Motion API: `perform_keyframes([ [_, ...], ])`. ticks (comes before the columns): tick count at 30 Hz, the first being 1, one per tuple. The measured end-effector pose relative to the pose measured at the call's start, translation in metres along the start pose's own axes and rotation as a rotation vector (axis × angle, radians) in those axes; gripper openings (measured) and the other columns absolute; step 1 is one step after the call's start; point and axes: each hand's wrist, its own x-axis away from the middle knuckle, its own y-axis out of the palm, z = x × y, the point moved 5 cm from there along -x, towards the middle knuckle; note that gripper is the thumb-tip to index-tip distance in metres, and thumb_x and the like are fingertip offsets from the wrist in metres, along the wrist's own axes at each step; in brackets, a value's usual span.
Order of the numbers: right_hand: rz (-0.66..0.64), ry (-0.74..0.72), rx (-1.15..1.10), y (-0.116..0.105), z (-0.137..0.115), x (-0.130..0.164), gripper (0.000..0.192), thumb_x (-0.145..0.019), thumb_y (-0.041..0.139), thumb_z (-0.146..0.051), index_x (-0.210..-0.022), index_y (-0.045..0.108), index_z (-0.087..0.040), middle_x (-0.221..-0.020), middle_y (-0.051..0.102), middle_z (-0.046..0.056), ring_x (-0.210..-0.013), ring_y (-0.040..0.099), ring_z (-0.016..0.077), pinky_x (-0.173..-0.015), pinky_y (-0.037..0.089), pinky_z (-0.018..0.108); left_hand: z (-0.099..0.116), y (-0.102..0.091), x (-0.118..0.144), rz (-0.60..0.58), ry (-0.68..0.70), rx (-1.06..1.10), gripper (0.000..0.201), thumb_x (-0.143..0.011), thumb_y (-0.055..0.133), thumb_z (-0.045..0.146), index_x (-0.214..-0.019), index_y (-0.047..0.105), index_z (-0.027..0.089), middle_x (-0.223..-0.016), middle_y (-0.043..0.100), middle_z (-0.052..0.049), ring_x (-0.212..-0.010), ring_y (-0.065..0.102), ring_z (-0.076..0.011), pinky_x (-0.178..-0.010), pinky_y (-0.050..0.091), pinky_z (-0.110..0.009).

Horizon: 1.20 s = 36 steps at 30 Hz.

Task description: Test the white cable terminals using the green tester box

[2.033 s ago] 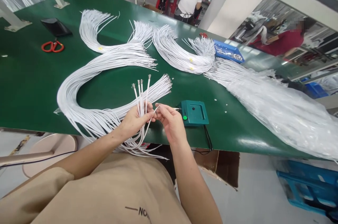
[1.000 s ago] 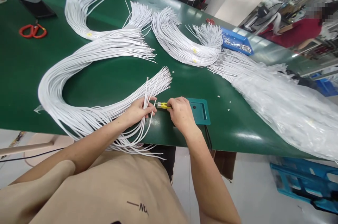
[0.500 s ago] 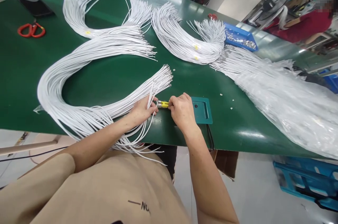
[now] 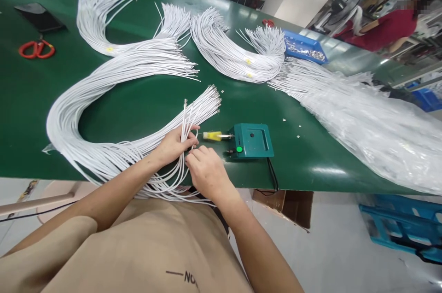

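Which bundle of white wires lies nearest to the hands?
The big curved bundle of white wires beside the left hand; the other bundles lie farther back.

Bright, even overhead light. Soft glare streaks the green table at lower right and the plastic sheeting; shadows are faint. Wide-angle distortion bends the frame edges; faces at upper right are blurred.
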Motion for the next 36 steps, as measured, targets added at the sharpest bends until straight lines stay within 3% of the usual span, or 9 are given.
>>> perform_keyframes([
  [6, -0.119, 0.017, 0.060, 0.006, -0.019, 0.004, 0.017, -0.089, 0.042, -0.012, -0.085, 0.058, -0.015, -0.084, 0.065, 0.010, -0.090, 0.054, 0.0248, -0.073, 0.036, 0.036, 0.005, -0.003, 0.010, -0.065, -0.071, 0.211, 0.033, -0.071, 0.070, 0.040, -0.091, 0.064, 0.015, -0.078, 0.069, -0.004, -0.072, 0.064, -0.0174, -0.065, 0.048, -0.028],
  [11, -0.279, 0.433, -0.098, 0.008, -0.009, 0.008, 0.035, -0.095, 0.039, -0.043, -0.088, 0.062, -0.017, -0.069, 0.068, 0.009, -0.066, 0.062, 0.0229, -0.061, 0.035, 0.032, 0.000, -0.004, 0.017, -0.079, -0.127, 0.341, 0.034, -0.070, 0.074, 0.038, -0.095, 0.067, 0.016, -0.094, 0.072, -0.008, -0.091, 0.067, -0.0212, -0.083, 0.049, -0.034],
  [14, -0.201, 0.557, -0.346, 0.007, 0.002, 0.003, 0.026, -0.091, 0.049, -0.041, -0.084, 0.064, -0.021, -0.077, 0.071, 0.005, -0.068, 0.064, 0.0183, -0.062, 0.036, 0.027, 0.000, -0.003, 0.021, -0.126, -0.128, 0.376, 0.033, -0.072, 0.073, 0.038, -0.095, 0.067, 0.016, -0.093, 0.071, -0.008, -0.088, 0.066, -0.0192, -0.083, 0.050, -0.033],
  [18, -0.108, 0.588, -0.575, 0.009, 0.010, 0.000, 0.022, -0.087, 0.052, -0.031, -0.071, 0.063, -0.021, -0.070, 0.069, 0.000, -0.062, 0.059, 0.0127, -0.061, 0.036, 0.023, -0.001, -0.009, 0.025, -0.151, -0.187, 0.521, 0.032, -0.073, 0.073, 0.035, -0.096, 0.063, 0.016, -0.091, 0.070, -0.007, -0.085, 0.066, -0.0181, -0.076, 0.052, -0.030],
  [23, -0.004, 0.664, -0.690, 0.013, 0.010, 0.007, 0.024, -0.085, 0.051, -0.031, -0.066, 0.062, -0.020, -0.059, 0.064, -0.002, -0.054, 0.056, 0.0110, -0.059, 0.037, 0.022, -0.005, -0.025, 0.023, -0.018, -0.235, 0.648, 0.031, -0.071, 0.075, 0.031, -0.094, 0.059, 0.016, -0.084, 0.068, -0.003, -0.082, 0.065, -0.0138, -0.079, 0.051, -0.028],
  [26, 0.032, 0.708, -0.777, 0.016, 0.010, 0.009, 0.025, -0.085, 0.051, -0.034, -0.067, 0.062, -0.020, -0.058, 0.064, -0.003, -0.054, 0.058, 0.0110, -0.060, 0.039, 0.021, -0.007, -0.021, 0.023, 0.048, -0.226, 0.624, 0.035, -0.066, 0.078, 0.031, -0.090, 0.057, 0.016, -0.076, 0.063, 0.001, -0.074, 0.064, -0.0124, -0.074, 0.051, -0.026],
  [30, 0.052, 0.710, -0.789, 0.010, 0.015, 0.006, 0.029, -0.084, 0.053, -0.039, -0.066, 0.064, -0.019, -0.058, 0.063, -0.003, -0.053, 0.054, 0.0103, -0.058, 0.038, 0.022, -0.006, -0.005, 0.023, 0.000, -0.167, 0.529, 0.035, -0.059, 0.081, 0.025, -0.077, 0.053, 0.016, -0.075, 0.061, 0.002, -0.065, 0.058, -0.0100, -0.063, 0.046, -0.022],
  [36, 0.338, 0.814, -0.956, -0.004, 0.041, 0.003, 0.027, -0.077, 0.062, -0.045, -0.080, 0.066, -0.018, -0.066, 0.063, -0.002, -0.058, 0.052, 0.0104, -0.059, 0.042, 0.023, 0.002, -0.003, 0.023, 0.038, -0.088, 0.380, 0.034, -0.060, 0.079, 0.025, -0.074, 0.049, 0.017, -0.072, 0.060, 0.003, -0.064, 0.056, -0.0095, -0.062, 0.044, -0.022],
])
